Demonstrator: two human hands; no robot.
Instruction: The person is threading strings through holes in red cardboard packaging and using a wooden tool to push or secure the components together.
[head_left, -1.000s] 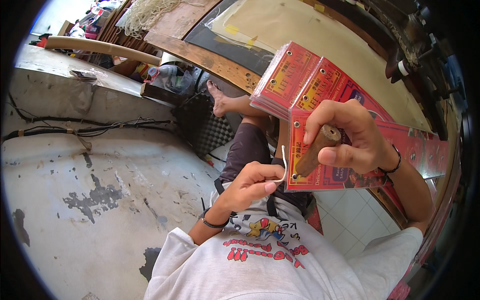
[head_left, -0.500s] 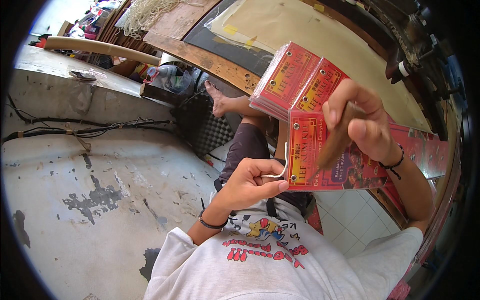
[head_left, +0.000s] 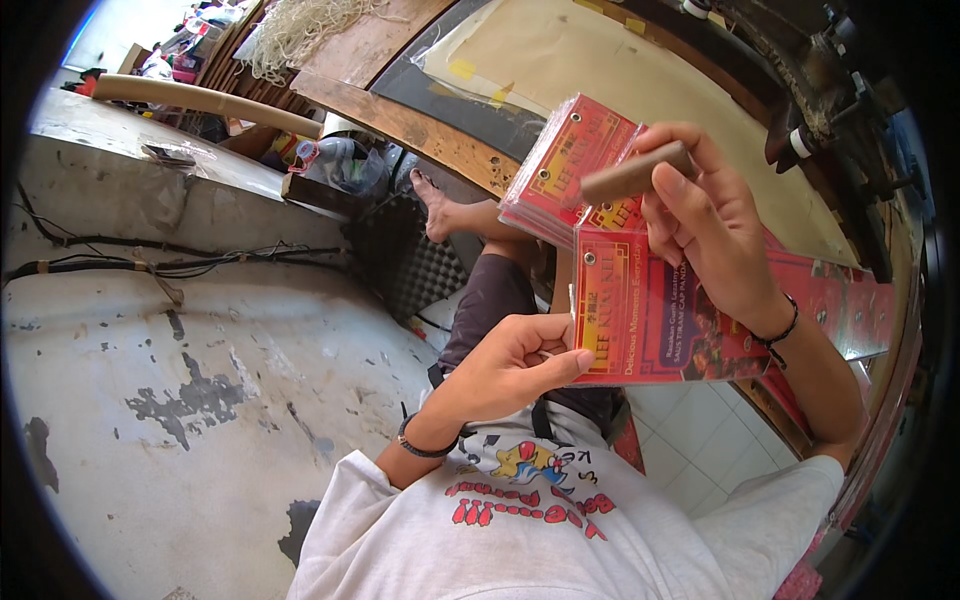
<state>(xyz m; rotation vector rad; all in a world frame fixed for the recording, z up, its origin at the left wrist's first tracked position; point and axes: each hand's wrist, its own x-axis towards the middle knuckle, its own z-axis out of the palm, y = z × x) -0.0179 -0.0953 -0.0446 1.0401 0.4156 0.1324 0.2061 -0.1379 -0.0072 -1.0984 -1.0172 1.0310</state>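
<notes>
your right grip [head_left: 712,215] clasps a wooden handle [head_left: 630,177], probably light and stiff, while your left grip [head_left: 520,362] pinches a red card [head_left: 645,335], likely slick and bendy, best held by its edges.

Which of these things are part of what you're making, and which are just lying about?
Apparently in use:
- brown rod, held in the right grip
- red printed sheets, at the left grip
- stack of red cards

Seemingly just lying about:
- cardboard tube
- plastic bottle
- dark flat object
</notes>
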